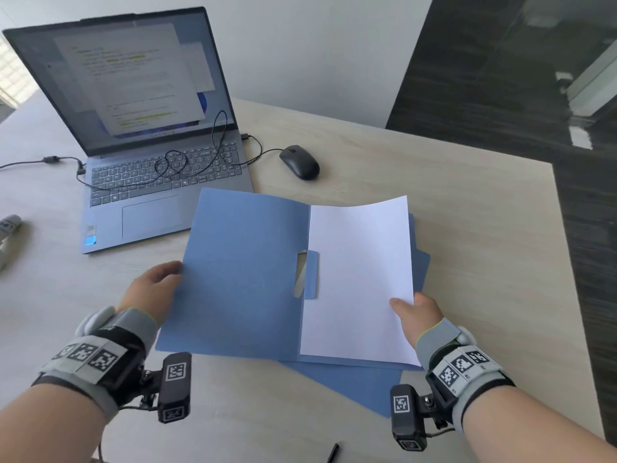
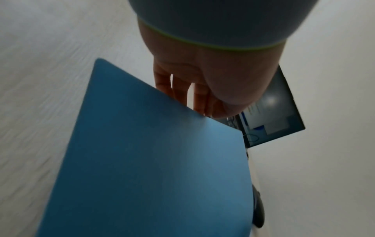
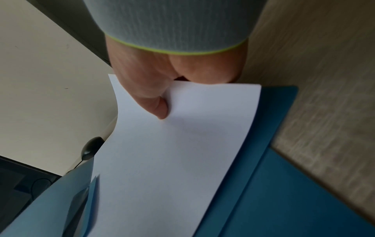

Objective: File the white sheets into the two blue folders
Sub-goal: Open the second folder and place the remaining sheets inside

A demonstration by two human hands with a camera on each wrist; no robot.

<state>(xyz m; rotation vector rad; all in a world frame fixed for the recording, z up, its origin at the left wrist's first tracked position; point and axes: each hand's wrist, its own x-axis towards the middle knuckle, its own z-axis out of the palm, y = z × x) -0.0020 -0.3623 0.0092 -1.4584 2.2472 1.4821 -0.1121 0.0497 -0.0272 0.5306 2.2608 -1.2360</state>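
An open blue folder (image 1: 240,275) lies in the middle of the table, with a fastener tab (image 1: 311,274) at its fold. My left hand (image 1: 157,285) grips the outer edge of its left cover (image 2: 152,160); the fingers (image 2: 178,93) run behind the cover. A white sheet (image 1: 360,279) lies curved over the folder's right half. My right hand (image 1: 415,314) pinches the sheet's near right edge, thumb (image 3: 160,105) on top of the sheet (image 3: 172,160). A second blue folder (image 1: 354,385) lies closed underneath, sticking out toward me.
An open laptop (image 1: 150,162) stands at the back left with a black cable (image 1: 187,165) looped over its keys. A black mouse (image 1: 299,162) sits to its right. A dark pen (image 1: 333,452) lies at the near edge. The table's edge (image 1: 567,262) runs along the right.
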